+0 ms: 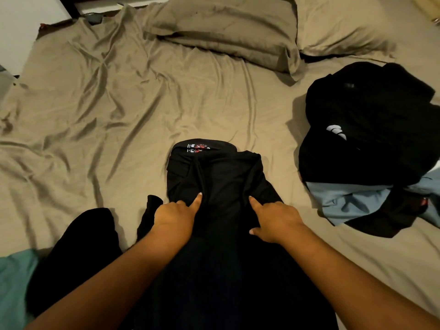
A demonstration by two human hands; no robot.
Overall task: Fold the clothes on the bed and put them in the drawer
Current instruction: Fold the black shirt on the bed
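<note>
Both hands, left hand [172, 214] and right hand [276, 217], are pinching the black T-shirt [219, 172] at centre frame, keeping its fold aligned on the bed [119, 103].

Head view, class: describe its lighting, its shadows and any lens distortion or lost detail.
Head view: dim, warm light; the black garment under both hands loses its folds to darkness; the clothes pile casts a soft shadow to its left on the sheet; the wide-angle lens makes the forearms loom large at the bottom edge.
</note>
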